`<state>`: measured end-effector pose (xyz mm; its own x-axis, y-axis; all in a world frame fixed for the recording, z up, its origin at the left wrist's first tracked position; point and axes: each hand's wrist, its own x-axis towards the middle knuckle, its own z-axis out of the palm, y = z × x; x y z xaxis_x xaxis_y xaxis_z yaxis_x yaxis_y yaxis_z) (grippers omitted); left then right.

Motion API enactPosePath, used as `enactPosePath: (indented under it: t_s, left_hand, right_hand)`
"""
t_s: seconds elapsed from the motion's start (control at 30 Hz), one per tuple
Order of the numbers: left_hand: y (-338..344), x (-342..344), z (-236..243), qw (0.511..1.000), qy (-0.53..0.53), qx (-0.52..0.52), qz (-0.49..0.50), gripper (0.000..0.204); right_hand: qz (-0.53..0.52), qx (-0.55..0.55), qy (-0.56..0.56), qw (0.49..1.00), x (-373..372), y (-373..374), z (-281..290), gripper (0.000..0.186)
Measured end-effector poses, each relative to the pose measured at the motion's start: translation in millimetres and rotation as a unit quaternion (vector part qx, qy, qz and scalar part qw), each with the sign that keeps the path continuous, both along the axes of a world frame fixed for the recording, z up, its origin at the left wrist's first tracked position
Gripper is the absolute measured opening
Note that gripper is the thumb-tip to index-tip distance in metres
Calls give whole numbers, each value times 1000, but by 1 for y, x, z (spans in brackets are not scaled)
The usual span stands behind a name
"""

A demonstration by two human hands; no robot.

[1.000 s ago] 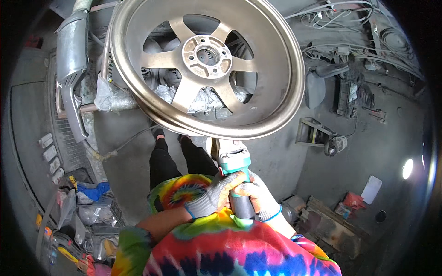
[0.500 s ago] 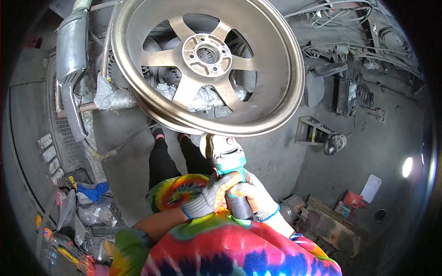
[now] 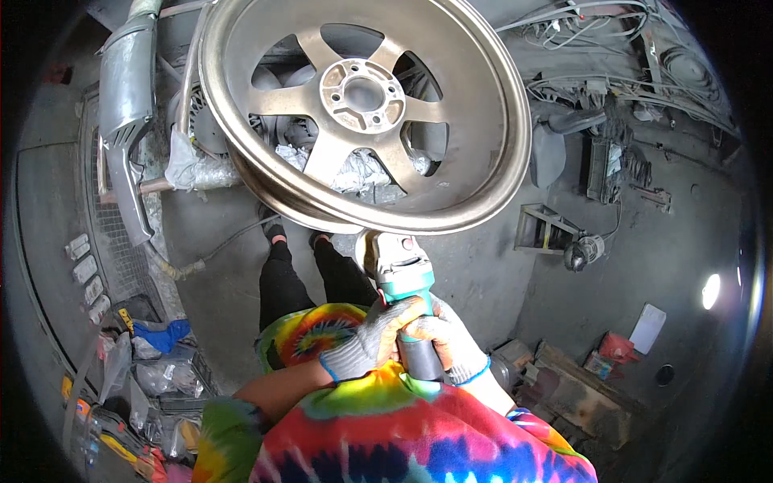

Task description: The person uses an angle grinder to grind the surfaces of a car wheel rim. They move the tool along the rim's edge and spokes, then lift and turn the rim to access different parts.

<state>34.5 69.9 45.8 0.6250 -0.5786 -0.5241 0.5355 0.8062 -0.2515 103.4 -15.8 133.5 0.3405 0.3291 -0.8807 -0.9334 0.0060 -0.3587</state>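
Observation:
Both my hands, in grey knit gloves, are wrapped around an angle grinder with a teal body and dark rear grip. My left hand closes on it from the left. My right hand grips it from the right, the fingers of both meeting over the body. At the grinder's head, the round disc stands edge-up just below the rim lip; whether it touches cannot be told. A large bronze alloy wheel with several spokes is tilted in front of me, its bolt-holed hub facing up.
A silver muffler-like part hangs at the upper left. Bags and tools crowd a crate at the lower left. On the right are cables, a metal stand and a rusty metal box. A cable crosses the floor.
The grinder and my hands have shifted very slightly right. The wheel's lower lip sits a little higher, and the view through its hub hole differs. My grip is the same.

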Motion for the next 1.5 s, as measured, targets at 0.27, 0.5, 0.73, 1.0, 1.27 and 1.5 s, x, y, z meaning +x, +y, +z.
enactPosePath:
  t_s: [0.27, 0.5, 0.73, 1.0, 1.27, 1.5]
  left_hand:
    - [5, 2, 4, 999, 25, 15, -32, 31]
    - [11, 1, 7, 1000, 5, -10, -1, 31]
    - [19, 1, 12, 999, -26, -7, 22, 29]
    - [19, -4, 9, 1000, -24, 12, 6, 26]
    - [12, -13, 2, 1000, 22, 21, 3, 28]
    - [14, -1, 7, 999, -14, 29, -23, 27]
  right_hand:
    - [-16, -2, 20, 1000, -2, -1, -2, 52]
    - [-4, -12, 4, 1000, -5, 4, -1, 52]
    - [-6, -14, 6, 1000, -7, 9, 2, 53]
    - [5, 2, 21, 1000, -8, 6, -1, 55]
    - [6, -5, 8, 1000, -9, 9, -2, 55]
    - [-1, 25, 19, 1000, -7, 0, -6, 56]
